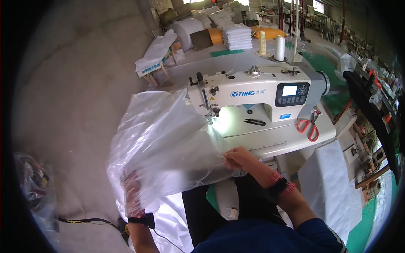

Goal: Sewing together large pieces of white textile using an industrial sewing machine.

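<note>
Both hands, left hand (134, 195) and right hand (237, 159), pinch the clear plastic bag (162, 143) in their fingers; it is not yet under the sewing machine (257, 90).

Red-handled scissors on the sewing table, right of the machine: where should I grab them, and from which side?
Grip the scissors by the red handle loops, coming from the person's right. They seem to lie flat on the table, loops toward the front edge, blades tucked toward the sewing machine.
</note>
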The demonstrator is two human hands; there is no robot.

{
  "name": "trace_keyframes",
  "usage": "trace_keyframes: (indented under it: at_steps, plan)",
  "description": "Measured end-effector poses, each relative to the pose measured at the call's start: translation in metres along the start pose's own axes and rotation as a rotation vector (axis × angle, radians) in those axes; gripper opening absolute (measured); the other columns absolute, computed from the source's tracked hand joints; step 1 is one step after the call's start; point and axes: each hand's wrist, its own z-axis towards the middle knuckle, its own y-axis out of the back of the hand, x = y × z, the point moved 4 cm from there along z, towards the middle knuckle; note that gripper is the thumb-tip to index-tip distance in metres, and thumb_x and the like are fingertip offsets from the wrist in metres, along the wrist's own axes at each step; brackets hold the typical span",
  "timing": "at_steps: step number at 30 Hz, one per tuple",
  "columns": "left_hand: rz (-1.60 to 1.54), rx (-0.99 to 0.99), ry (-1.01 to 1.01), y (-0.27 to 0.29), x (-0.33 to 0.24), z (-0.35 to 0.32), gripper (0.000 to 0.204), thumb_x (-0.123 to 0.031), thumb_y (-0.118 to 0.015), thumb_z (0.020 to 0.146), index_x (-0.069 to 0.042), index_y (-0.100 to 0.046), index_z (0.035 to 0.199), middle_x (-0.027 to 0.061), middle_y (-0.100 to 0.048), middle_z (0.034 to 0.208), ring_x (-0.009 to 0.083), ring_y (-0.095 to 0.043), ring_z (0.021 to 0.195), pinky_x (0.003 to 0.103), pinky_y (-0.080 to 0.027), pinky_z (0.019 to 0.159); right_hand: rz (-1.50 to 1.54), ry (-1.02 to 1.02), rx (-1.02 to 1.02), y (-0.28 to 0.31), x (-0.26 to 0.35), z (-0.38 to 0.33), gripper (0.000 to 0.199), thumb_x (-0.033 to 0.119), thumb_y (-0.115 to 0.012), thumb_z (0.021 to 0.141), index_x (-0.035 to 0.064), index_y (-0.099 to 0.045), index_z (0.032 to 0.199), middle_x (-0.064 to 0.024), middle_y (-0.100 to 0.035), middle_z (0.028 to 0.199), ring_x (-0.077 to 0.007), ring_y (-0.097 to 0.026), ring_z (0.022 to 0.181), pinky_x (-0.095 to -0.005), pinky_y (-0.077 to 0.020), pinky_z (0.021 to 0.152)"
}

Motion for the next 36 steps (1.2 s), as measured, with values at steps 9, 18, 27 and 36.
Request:
trace_keyframes:
  at_steps: [9, 18, 27, 36]
  plan:
    - [-0.024, 0.364, 0.241, -0.076, -0.077, 0.020, 0.069, -0.036, -0.060, 0.087, 0.004, -0.034, 0.137, 0.0165, -0.058, 0.115, 0.0284, -0.060, 0.101, 0.039, -0.046, 0.093, 0.223, 0.236, 0.398, -0.026, 0.041, -0.048, 0.023, 0.022, -0.055, 0.092, 0.0026, -0.062, 0.101, -0.0073, -0.066, 0.078, -0.0117, -0.062, 0.063, -0.0239, -0.0490, 0.054]
    - [1.189, 0.784, -0.025, -0.142, -0.108, 0.012, 0.020, -0.023, -0.065, 0.083, -0.003, -0.066, 0.085, 0.0129, -0.066, 0.079, 0.0256, -0.066, 0.071, 0.032, -0.053, 0.064, -0.174, 0.268, 0.085, -0.022, 0.058, -0.011, 0.031, 0.030, -0.057, 0.091, 0.0057, -0.060, 0.110, -0.0033, -0.067, 0.087, -0.0073, -0.057, 0.072, -0.0235, -0.0458, 0.062]
    - [1.351, 0.160, -0.694, -0.201, -0.135, 0.116, 0.056, -0.024, -0.075, 0.068, -0.011, -0.059, 0.120, 0.0129, -0.043, 0.138, 0.0330, -0.027, 0.135, 0.055, -0.020, 0.108, -0.322, 0.417, 0.069, -0.055, 0.060, -0.006, 0.046, 0.042, -0.056, 0.089, 0.0010, -0.058, 0.108, -0.0062, -0.066, 0.083, -0.0095, -0.055, 0.054, -0.0220, -0.0429, 0.046]
    - [1.346, 0.692, -0.524, -0.277, -0.079, 0.027, 0.013, -0.022, -0.066, 0.077, -0.011, -0.064, 0.084, 0.0037, -0.064, 0.076, 0.0241, -0.064, 0.079, 0.034, -0.052, 0.072, 0.578, 0.085, 0.312, -0.057, 0.041, 0.019, 0.047, 0.042, -0.056, 0.090, -0.0003, -0.054, 0.112, -0.0096, -0.065, 0.095, -0.0184, -0.063, 0.087, -0.0295, -0.0490, 0.073]
